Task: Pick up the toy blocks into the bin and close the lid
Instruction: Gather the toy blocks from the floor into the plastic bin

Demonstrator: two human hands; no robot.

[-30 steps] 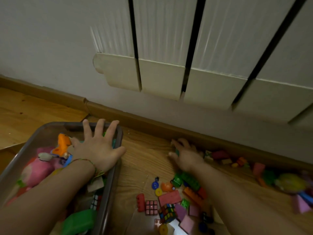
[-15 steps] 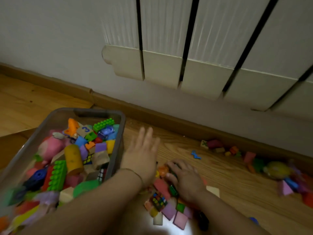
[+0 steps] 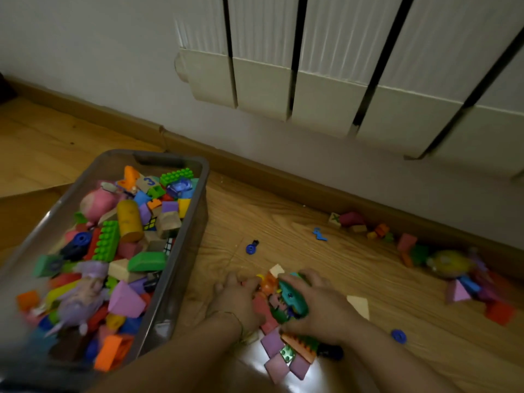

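- Head view, the hands: the left hand [image 3: 236, 300] and right hand [image 3: 317, 303] press in from either side on a small heap of blocks [image 3: 279, 310] on the floor just right of the bin. Fingers curl around the heap with a teal toy [image 3: 293, 302] between them. It looks like a two-handed scoop, but I cannot tell if anything is lifted off the floor.
- Head view, the bin: the clear bin [image 3: 198, 205] sits at the left with its far end near the baseboard [image 3: 255, 165]. It is already heaped with toys, some at rim level. No lid is in view.
- Head view, what is left: a long scatter of blocks [image 3: 408, 245] runs along the baseboard to the right, well apart from the bin. A blue figure [image 3: 319, 234], a blue ring [image 3: 251, 248] and another blue ring [image 3: 398, 336] lie loose on the wood floor [image 3: 283, 222]. Pink tiles [image 3: 276, 364] lie near the wrists. By my judgement the job is past halfway, with sorting unfinished and the lid not yet closed.
- Head view, room to move: the bin's right wall is just beside the left forearm, so the lift over the rim is short. Bare floor between the hands and the far scatter is open. The radiator [image 3: 326, 95] hangs above the far blocks, leaving less room there.
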